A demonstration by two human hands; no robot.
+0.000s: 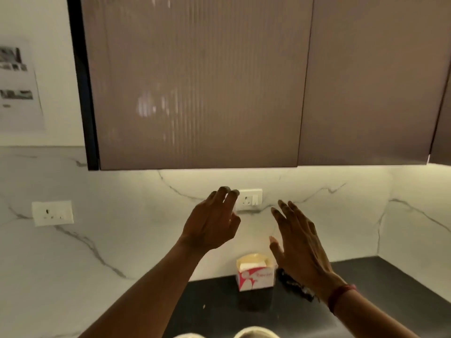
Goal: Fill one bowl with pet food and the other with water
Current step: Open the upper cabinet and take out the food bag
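- Upper cabinet (195, 81): ribbed brown doors, shut, filling the view from 10 to 2 o'clock; a dark side panel runs down its left edge.
- Marble backsplash (122, 228): white with grey veins, running the full width below the cabinet, lit from under it.
- Dark countertop (219, 313): black, occupying 5 to 6 o'clock.
- Paper sheet (17, 86) on the wall at 9 o'clock; print blurred, unreadable.
- Right hand (300, 242): raised at 4 o'clock of centre, fingers spread wide and straight, palm turned inward, holding nothing. A red band (340, 297) sits on the wrist.
- Left hand (212, 223): raised just below centre, fingers loosely extended and slightly apart, empty. Its fingertips overlap the middle wall socket (251, 200) in view; contact cannot be judged.
- Second socket (52, 213) at 8 o'clock, well apart from both hands.
- Red-and-white carton (255, 274): open-topped, upright on the countertop against the backsplash, below and between the hands.
- Dark crumpled item (290, 281) just right of the carton, partly hidden by the right hand; identity unclear.
- Two bowls (256, 334): only pale rims visible at 6 o'clock, at the frame's bottom edge; contents cannot be seen.
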